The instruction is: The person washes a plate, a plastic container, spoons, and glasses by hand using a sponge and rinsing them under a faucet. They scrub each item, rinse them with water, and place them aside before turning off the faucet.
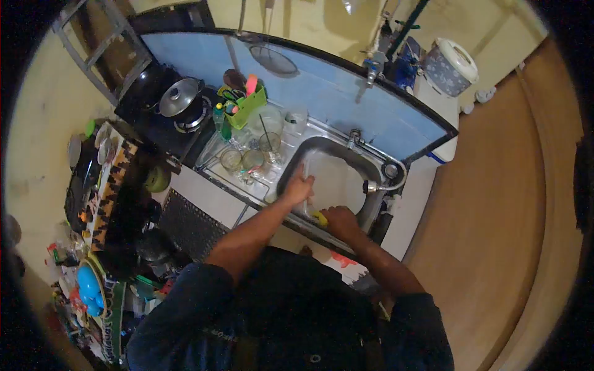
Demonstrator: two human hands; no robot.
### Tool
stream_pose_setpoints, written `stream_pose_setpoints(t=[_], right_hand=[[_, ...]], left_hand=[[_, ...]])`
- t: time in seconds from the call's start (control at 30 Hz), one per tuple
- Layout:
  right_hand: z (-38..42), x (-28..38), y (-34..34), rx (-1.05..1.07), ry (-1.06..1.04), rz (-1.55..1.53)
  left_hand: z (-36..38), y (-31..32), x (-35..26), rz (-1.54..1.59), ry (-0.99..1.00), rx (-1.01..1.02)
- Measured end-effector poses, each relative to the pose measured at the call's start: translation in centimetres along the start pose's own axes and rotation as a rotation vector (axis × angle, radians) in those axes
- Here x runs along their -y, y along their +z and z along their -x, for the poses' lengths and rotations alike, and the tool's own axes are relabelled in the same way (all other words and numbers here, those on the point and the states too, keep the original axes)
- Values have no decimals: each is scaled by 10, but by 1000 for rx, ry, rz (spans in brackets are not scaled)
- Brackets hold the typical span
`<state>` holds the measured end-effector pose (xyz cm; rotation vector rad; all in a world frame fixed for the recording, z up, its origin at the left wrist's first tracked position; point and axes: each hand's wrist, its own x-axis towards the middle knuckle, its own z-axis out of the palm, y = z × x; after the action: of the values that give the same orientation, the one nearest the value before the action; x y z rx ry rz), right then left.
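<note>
A large whitish, round-edged container (337, 182) lies in the steel sink (291, 179); its exact kind is hard to tell. At its left rim, my left hand (299, 188) grips the edge with thumb and fingers. My right hand (341, 221) is closed on a yellow sponge (320, 217) at the near side of the sink, close to the container's lower edge. A curved faucet (371, 185) reaches over the sink's right side.
Glass jars (252, 159) and other washed-looking items crowd the drainboard left of the sink. Behind them stands a green caddy (247, 108). A lidded pot (179, 98) sits on the stove. A patterned rice cooker (450, 68) is at the upper right.
</note>
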<state>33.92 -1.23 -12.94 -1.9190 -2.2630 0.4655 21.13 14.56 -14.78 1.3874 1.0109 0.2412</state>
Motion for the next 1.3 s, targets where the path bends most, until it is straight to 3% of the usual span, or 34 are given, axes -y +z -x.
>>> stream_pose_setpoints(t=[0.07,0.1,0.17,0.27,0.33,0.4,0.43,0.5,0.57,0.6,0.7,0.77,0.9,0.97,1.0,1.07,1.13,1.2,1.23,1.3], right_hand=[[-4,-4,7,-4,24,-8],[-7,-10,16,-4,15,-8],[-9,-25,46,107,56,89],[-12,-37,76,152,168,106],[-13,-36,72,156,178,157],[-17,-48,87,154,192,213],[-23,-69,121,143,269,269],[-21,-86,146,137,349,312],[-17,-90,150,-119,261,443],[-17,-92,156,-120,271,436],[-22,-94,156,-3,398,322],[-21,-78,123,-48,429,174],[-15,-68,113,-184,525,-5],[-18,-51,92,-429,713,-460],[-20,-43,84,-434,712,-456],[-25,-26,67,-505,767,-995],[-36,-16,46,-545,648,-1124],[-51,-7,23,-579,523,-1246],[-61,-1,11,-647,479,-1295],[-88,0,1,-692,424,-1432]], left_hand=[[-12,13,15,-297,-100,-201],[-5,13,8,-295,-101,-210],[33,7,-30,-500,336,-300],[56,-57,-96,-486,436,-237],[42,-106,-125,-611,549,-413],[17,-156,-141,-969,203,-253],[11,-170,-139,-981,203,-251],[-2,-187,-123,-1293,-158,-94],[0,-179,-96,-1328,-174,-1],[5,-173,-86,-1355,-184,87],[19,-155,-80,-1388,-123,163],[0,-160,-48,-1407,-105,177],[10,-162,-68,-1405,-132,97],[29,-168,-93,-1423,-131,66],[34,-174,-100,-1444,-133,34],[28,-210,-81,-1499,-35,94],[41,-222,-89,-1558,67,157],[79,-219,-109,-1124,190,-123],[87,-218,-104,-1125,201,-122],[104,-210,-91,-767,310,-129]])
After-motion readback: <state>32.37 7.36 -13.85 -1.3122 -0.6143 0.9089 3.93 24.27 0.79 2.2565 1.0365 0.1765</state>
